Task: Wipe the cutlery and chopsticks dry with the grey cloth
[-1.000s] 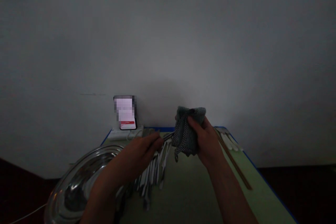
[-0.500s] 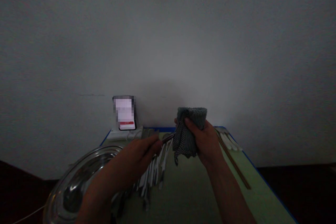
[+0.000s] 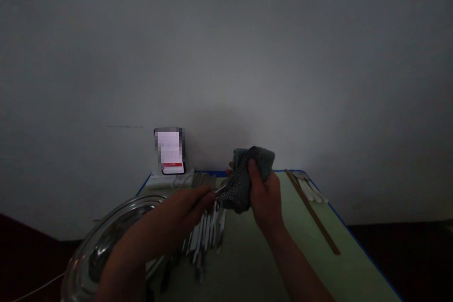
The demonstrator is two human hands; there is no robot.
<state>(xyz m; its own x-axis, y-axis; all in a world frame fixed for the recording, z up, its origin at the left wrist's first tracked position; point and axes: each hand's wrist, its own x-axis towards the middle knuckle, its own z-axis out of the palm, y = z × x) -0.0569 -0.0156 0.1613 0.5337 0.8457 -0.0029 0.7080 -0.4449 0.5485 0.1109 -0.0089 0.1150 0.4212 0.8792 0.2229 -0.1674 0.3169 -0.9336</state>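
My right hand (image 3: 265,198) is wrapped round a grey-green cloth (image 3: 242,181), with the thumb pressed on its front. My left hand (image 3: 194,203) grips a thin metal utensil (image 3: 220,190) by one end. The utensil's other end is hidden in the cloth, so its kind cannot be made out. Below and beyond my left hand, several pieces of cutlery (image 3: 201,240) lie in a bunch on the green table (image 3: 255,255).
At the left stands a large shiny metal basin (image 3: 85,250). A lit phone (image 3: 170,151) leans by the wall behind a white object (image 3: 163,180). On the right lie brown chopsticks (image 3: 313,212) and white-handled utensils (image 3: 309,189).
My right hand and the cloth have moved left, towards my left hand. Less of the utensil shows between them, and the cloth's shape has shifted.
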